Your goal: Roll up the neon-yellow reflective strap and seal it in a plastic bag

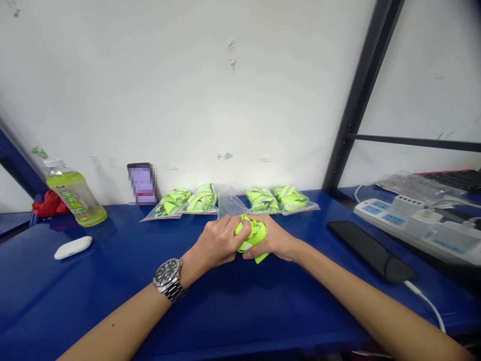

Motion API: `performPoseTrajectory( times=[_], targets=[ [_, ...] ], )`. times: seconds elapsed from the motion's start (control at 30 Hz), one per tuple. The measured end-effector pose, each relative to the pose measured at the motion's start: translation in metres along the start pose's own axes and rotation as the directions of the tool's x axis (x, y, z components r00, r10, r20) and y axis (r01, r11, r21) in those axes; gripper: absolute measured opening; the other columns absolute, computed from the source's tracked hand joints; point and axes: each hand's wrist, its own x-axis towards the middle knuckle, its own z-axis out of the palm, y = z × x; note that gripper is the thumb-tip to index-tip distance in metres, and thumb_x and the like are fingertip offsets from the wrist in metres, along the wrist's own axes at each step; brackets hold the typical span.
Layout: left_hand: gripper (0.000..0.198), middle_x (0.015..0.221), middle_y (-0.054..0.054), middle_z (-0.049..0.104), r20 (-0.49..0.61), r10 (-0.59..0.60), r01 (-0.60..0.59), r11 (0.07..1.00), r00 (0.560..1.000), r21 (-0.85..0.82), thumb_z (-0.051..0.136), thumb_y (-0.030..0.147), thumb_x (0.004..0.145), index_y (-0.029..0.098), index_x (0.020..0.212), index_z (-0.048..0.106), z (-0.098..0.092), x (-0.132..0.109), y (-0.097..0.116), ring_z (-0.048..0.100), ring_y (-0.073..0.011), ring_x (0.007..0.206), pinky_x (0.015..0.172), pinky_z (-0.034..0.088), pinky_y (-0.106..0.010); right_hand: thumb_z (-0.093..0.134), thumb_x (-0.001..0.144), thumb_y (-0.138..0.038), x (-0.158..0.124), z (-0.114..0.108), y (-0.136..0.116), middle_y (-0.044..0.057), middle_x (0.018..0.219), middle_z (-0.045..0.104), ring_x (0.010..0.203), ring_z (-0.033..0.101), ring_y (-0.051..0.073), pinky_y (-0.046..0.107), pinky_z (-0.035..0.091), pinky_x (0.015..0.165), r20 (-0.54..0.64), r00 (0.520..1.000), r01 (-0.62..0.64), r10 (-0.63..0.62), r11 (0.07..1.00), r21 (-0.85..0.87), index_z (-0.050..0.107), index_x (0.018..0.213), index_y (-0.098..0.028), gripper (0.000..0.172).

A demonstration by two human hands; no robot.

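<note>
Both my hands meet over the middle of the blue table [112,291], squeezing a bunched neon-yellow reflective strap [254,235]. My left hand [220,243], with a steel watch on its wrist, curls its fingers over the strap's left side. My right hand [274,239] wraps it from the right, with a yellow end poking out below the thumb. Just behind the hands lies an empty clear bag [230,204]. Along the wall sit several clear bags holding the same yellow straps, two on the left [188,201] and two on the right [280,198].
A green drink bottle [75,195] leans at the back left beside a red cloth [50,204]. A white case [73,247] lies front left, a propped phone [142,183] against the wall. Right: a black phone [370,250] on a cable, a power strip [413,225], a dark shelf post [356,95].
</note>
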Motion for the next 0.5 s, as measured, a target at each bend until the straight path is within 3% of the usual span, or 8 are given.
performPoseTrajectory(
  times=[0.17,0.33,0.4,0.5],
  targets=[
    [0.032,0.089,-0.008,0.064,-0.049,0.044,-0.044,0.999,0.998,0.009,0.046,0.015,0.079,0.015,0.111,0.046,-0.0019,0.0009,0.0012,0.058,-0.0198,0.070,0.056,0.045,-0.030,0.086,0.042,-0.008,-0.0009,-0.0015,0.0011,-0.001,0.099,0.063,0.085,0.058,0.015,0.026,0.050,0.071,0.002,0.996,-0.085,0.085,0.993,0.077,0.055,0.123,-0.023,0.088],
    [0.039,0.100,-0.010,0.064,-0.016,0.045,-0.045,0.999,0.999,0.010,0.044,0.010,0.075,0.015,0.113,0.045,-0.0062,0.0020,0.0020,0.057,-0.0203,0.071,0.057,0.047,-0.032,0.085,0.046,-0.013,-0.0014,0.0000,0.0023,-0.004,0.076,0.059,0.067,0.054,0.011,0.022,0.046,0.059,-0.020,0.999,-0.024,0.026,0.997,0.075,0.062,0.090,-0.015,0.050],
    [0.040,0.100,-0.011,0.063,-0.002,0.019,-0.019,1.000,1.000,0.002,0.044,0.008,0.075,0.015,0.114,0.045,-0.0056,0.0021,0.0015,0.056,-0.0211,0.073,0.058,0.048,-0.032,0.083,0.049,-0.014,-0.0010,0.0008,0.0044,-0.005,0.073,0.057,0.063,0.052,0.010,0.021,0.043,0.057,-0.066,0.998,0.015,-0.012,0.999,0.051,0.060,0.085,-0.015,0.043],
    [0.041,0.105,-0.012,0.060,-0.016,-0.020,0.020,0.999,1.000,-0.043,0.045,0.006,0.078,0.016,0.117,0.045,-0.0024,0.0009,-0.0001,0.056,-0.0250,0.092,0.074,0.052,-0.036,0.080,0.052,-0.014,0.0003,0.0017,0.0064,-0.004,0.072,0.057,0.062,0.049,0.009,0.021,0.041,0.056,-0.118,0.992,0.034,-0.039,0.998,-0.043,0.060,0.084,-0.014,0.038]
  ],
)
